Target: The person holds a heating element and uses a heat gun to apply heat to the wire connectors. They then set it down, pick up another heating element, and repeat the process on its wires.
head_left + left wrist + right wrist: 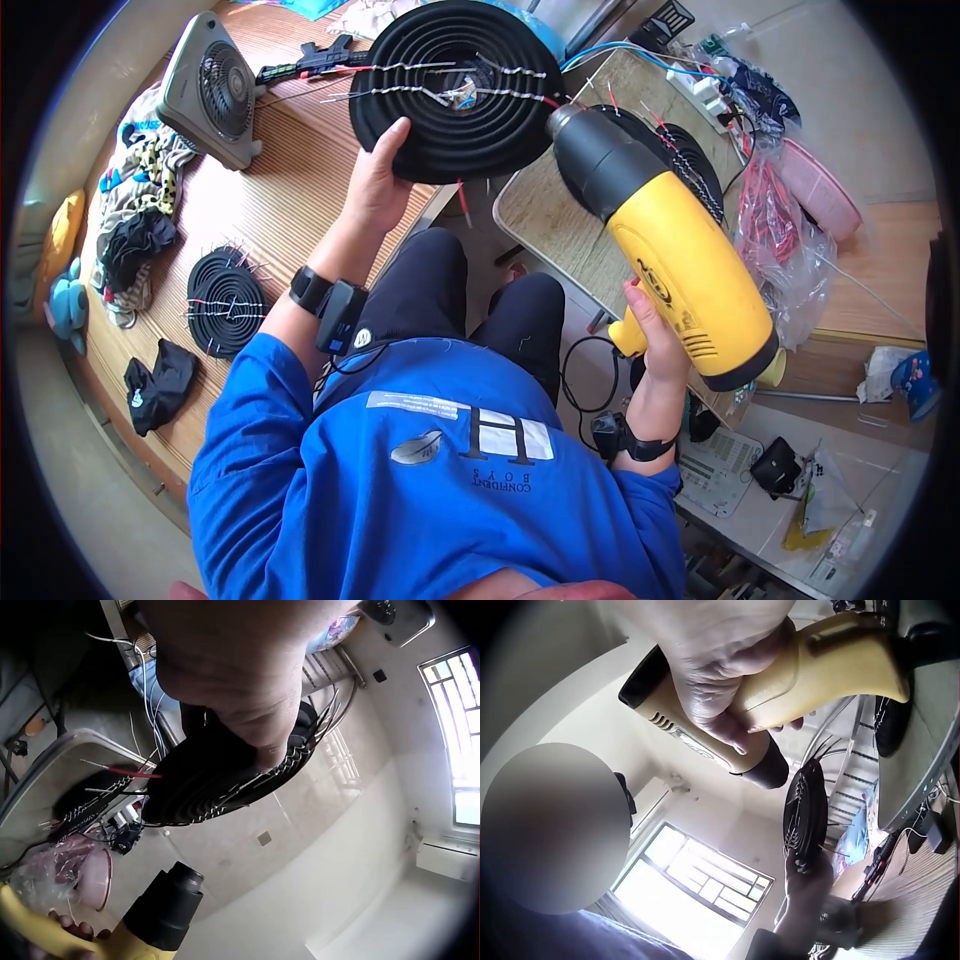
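Note:
My left hand grips the near edge of a flat spiral coil of black tubing, thumb on its face. Twisted bare wires run across the coil in rows, and a red lead sticks out at its right side. In my right hand is a yellow heat gun, held by the handle. Its metal nozzle points at the coil's right edge and overlaps it in the head view. From the left wrist, the coil appears nearly edge-on. The right wrist view shows fingers wrapped around the heat gun's handle.
Another black coil lies on the slatted mat at left, near a box fan and clothes. More coils rest on a small table at right. Beside it are a pink basin and a power strip.

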The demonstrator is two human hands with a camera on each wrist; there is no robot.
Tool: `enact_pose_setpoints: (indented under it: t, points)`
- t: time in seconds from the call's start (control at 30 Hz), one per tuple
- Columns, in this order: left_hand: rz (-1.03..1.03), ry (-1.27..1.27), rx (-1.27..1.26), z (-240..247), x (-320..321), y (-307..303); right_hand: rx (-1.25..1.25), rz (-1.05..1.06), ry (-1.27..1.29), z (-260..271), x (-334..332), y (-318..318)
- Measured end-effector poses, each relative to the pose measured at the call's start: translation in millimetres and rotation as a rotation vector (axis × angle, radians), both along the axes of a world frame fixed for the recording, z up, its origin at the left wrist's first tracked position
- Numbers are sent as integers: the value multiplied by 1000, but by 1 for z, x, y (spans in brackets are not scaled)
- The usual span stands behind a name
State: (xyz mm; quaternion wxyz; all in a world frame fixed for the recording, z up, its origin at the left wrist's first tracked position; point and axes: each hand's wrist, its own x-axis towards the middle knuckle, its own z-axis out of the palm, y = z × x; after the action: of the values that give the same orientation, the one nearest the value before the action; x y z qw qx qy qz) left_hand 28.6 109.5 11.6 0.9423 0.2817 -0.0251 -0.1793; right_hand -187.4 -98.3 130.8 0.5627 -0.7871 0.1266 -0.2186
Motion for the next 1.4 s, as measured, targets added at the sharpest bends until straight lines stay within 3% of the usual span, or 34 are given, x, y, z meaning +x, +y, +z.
enact_pose_setpoints:
  t: [0.33, 0.5, 0.67, 0.83, 1.07, 1.17, 1.4]
  points:
    - [-232, 107, -1, 9, -19, -47, 67, -187, -178, 3, -22, -26]
    - [-336, 17, 143, 15, -40, -86, 98, -254, -175, -4, -48, -46]
    - [-300, -166, 205, 18, -67, -114, 93, -251, -113, -4, -59, -51]
    - [-240, -295, 281, 15, -76, -123, -99, -107, -36, 13, -51, -52]
    - [-197, -343, 355, 17, -79, -119, -179, -31, 79, 25, -26, -45]
    - [-195, -341, 375, 18, -79, -116, -80, -100, 96, 28, -18, -37]
    - [-193, -337, 365, 17, -78, -115, -128, -111, 134, 35, -14, -35]
